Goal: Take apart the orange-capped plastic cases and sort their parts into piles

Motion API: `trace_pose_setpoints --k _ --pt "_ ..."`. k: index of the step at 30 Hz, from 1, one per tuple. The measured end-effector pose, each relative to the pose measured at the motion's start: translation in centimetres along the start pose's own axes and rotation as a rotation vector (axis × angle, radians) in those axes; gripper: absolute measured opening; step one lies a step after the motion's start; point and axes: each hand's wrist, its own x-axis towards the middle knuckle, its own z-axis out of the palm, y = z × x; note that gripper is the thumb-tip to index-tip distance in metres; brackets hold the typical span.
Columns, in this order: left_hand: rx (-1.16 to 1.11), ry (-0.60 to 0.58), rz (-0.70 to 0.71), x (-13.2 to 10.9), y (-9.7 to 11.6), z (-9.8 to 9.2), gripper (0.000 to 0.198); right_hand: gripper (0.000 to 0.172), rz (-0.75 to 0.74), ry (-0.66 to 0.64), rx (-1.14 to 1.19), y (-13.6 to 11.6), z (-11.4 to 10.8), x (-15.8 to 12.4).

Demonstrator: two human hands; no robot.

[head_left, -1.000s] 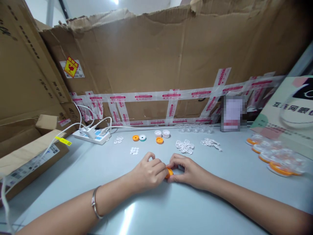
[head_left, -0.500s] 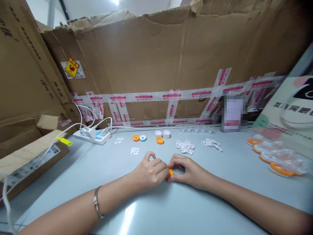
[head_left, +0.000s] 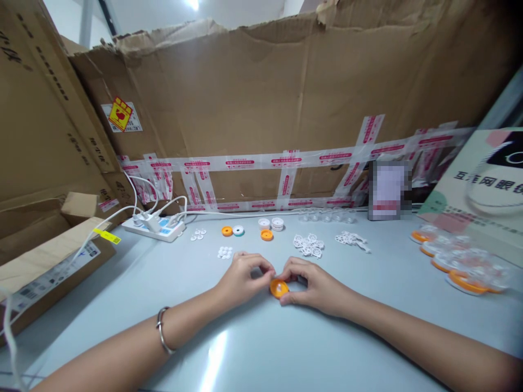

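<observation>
Right grip (head_left: pixel 314 282): grasping. Thumb and forefinger pinch the right-hand edge of an orange cup (head_left: pixel 279 289), a shallow round piece. Its hollow side faces up and toward the viewer, with a pale glint at its centre, too small to identify. The cup sits just left of the right grip, low over the worktop (head_left: pixel 253 356); whether it touches the surface cannot be told.

Left grip (head_left: pixel 244 277): thumb and forefinger tips brought together at the cup's upper-left edge. Cannot tell whether they touch the rim or have anything pinched between them. A metal bangle (head_left: pixel 162 330) is on this wrist.

Layout relative to the grips:
- Beyond the left grip, near: a cluster of small white discs (head_left: pixel 225 252).
- Farther beyond it: an orange ring (head_left: pixel 226 231) next to a white-and-teal ring (head_left: pixel 238 231); left of these, small white caps (head_left: pixel 198 234).
- Beyond the gap between the grips: an orange wheel (head_left: pixel 267 235) in front of white wheels (head_left: pixel 277 224).
- Beyond the right grip: white openwork pieces (head_left: pixel 308 245); right of them, a second white heap (head_left: pixel 352 240).
- Well right of the right grip: orange-based clear domes (head_left: pixel 468 280), grouped.
- Well left of and beyond the left grip: a power strip (head_left: pixel 153 227) with plugs inserted.
</observation>
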Motion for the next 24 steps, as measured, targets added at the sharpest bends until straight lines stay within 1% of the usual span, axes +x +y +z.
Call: trace_pose_setpoints --k 2,4,8,10,12,13,14,16,17,18,21,23,24 --pt "-0.116 0.006 -0.088 0.2 -0.1 -0.3 0.012 0.029 0.004 -0.004 0.003 0.0 0.0 0.0" --pt "-0.187 0.022 -0.148 0.3 -0.2 -0.4 0.012 0.029 0.009 -0.007 0.006 0.0 0.0 0.0" --pt "-0.219 0.061 -0.233 0.3 -0.4 -0.6 0.011 0.029 0.007 -0.011 0.014 0.0 -0.1 0.0" --pt "-0.218 0.088 -0.255 0.5 -0.5 -1.0 0.01 0.029 0.012 -0.009 0.016 -0.1 -0.1 0.0" --pt "-0.21 0.121 -0.274 0.8 -0.6 -2.1 0.011 0.028 0.02 -0.009 0.013 -0.2 -0.1 0.0" --pt "-0.2 0.14 -0.287 1.1 -0.8 -2.9 0.012 0.028 0.026 -0.009 0.01 -0.2 -0.1 0.0" --pt "-0.185 0.154 -0.305 1.4 -1.0 -3.9 0.013 0.028 0.032 -0.009 0.006 -0.2 -0.1 0.0" --pt "-0.146 0.149 -0.365 1.9 -1.8 -6.6 0.016 0.028 0.044 -0.009 0.003 -0.3 -0.1 0.0" --pt "-0.135 0.106 -0.401 2.1 -2.4 -8.1 0.019 0.027 0.048 -0.008 0.005 -0.4 -0.1 0.0" --pt "-0.126 0.034 -0.443 2.1 -3.1 -9.7 0.021 0.027 0.05 -0.009 0.008 -0.4 -0.1 0.0" --pt "-0.02 -0.217 -0.562 1.4 -5.6 -13.8 0.019 0.026 0.047 -0.011 0.018 -0.4 -0.1 0.0" --pt "0.004 -0.392 -0.645 0.6 -7.2 -15.4 0.017 0.026 0.046 -0.013 0.016 -0.4 -0.1 -0.1" --pt "0.026 -0.451 -0.678 0.2 -7.9 -15.9 0.017 0.026 0.047 -0.013 0.014 -0.4 -0.1 -0.1"
